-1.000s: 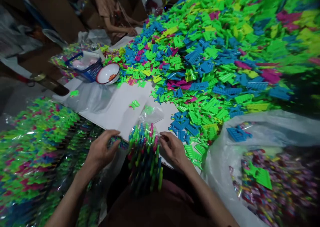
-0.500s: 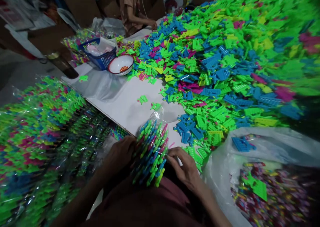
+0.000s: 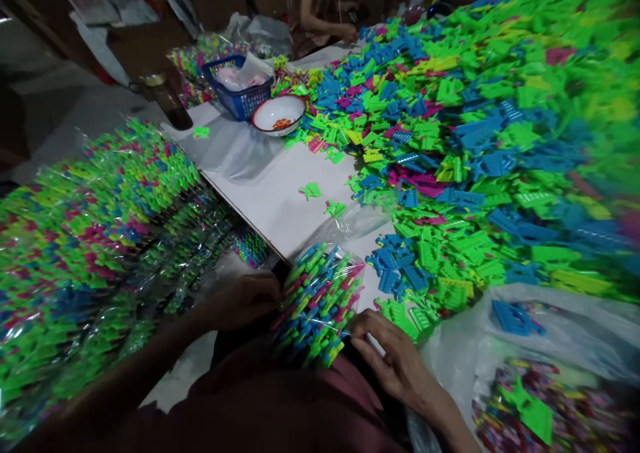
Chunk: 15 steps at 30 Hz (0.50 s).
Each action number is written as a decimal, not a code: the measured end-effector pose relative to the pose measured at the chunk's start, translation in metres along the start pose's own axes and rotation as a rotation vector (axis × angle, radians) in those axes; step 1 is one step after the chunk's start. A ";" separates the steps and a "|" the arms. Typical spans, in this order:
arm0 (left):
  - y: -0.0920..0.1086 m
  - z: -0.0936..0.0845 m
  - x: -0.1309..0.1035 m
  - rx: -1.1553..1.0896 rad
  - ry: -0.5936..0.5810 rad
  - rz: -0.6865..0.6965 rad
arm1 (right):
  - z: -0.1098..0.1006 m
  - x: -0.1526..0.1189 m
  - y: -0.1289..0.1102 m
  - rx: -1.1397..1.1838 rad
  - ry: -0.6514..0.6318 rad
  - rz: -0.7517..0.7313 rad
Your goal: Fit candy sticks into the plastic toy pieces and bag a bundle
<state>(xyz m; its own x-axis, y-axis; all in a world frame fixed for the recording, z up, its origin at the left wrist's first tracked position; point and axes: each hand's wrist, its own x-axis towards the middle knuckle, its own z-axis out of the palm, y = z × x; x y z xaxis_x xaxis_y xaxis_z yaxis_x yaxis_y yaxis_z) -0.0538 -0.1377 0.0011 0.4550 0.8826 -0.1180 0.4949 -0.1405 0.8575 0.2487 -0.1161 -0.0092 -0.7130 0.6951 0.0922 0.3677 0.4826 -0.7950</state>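
Observation:
A clear plastic bag (image 3: 320, 300) packed with rows of small green, blue, pink and yellow plastic pieces rests against my front at the table edge. My left hand (image 3: 253, 296) is closed at the bag's left side, its fingertips dark and partly hidden. On the other side, my right hand (image 3: 387, 350) pinches the bag's clear film between thumb and fingers. The bag's loose, unfilled end (image 3: 350, 223) spreads over the white table (image 3: 280, 206). Close beyond lie a few loose green pieces (image 3: 311, 190) and a cluster of blue pieces (image 3: 395, 263).
A huge heap of plastic pieces (image 3: 480, 173) covers the right side. Filled bags (image 3: 100, 220) are stacked at left. A blue basket (image 3: 243, 100), white bowl (image 3: 278, 110) and dark bottle (image 3: 173, 106) stand farther back. An open sack (image 3: 460, 346) holds small wrapped items; another person (image 3: 313, 13) sits beyond.
The view has swung left, so everything sits farther right in the picture. The filled bag has tipped to show more of its face, and its loose end lies flatter. Both hands keep their hold.

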 end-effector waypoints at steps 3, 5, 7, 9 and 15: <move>0.000 -0.003 -0.004 -0.005 -0.093 -0.036 | 0.003 -0.003 -0.008 -0.087 -0.007 -0.070; -0.003 -0.003 -0.007 -0.028 -0.130 -0.071 | 0.008 -0.005 -0.011 -0.138 -0.009 -0.102; -0.007 0.000 -0.010 -0.071 -0.134 -0.093 | 0.014 -0.007 -0.011 -0.158 -0.023 -0.099; -0.011 0.003 -0.013 -0.109 -0.117 -0.105 | 0.022 -0.007 -0.008 -0.129 -0.020 -0.044; -0.012 -0.002 -0.017 -0.083 -0.129 -0.220 | 0.032 -0.008 -0.003 0.011 0.021 0.005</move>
<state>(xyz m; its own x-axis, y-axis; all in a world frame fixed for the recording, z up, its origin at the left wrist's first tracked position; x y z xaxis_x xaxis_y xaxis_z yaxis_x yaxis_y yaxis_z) -0.0691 -0.1502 -0.0065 0.4364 0.8228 -0.3642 0.5324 0.0901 0.8417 0.2339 -0.1398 -0.0263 -0.6982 0.7088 0.1010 0.3646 0.4734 -0.8019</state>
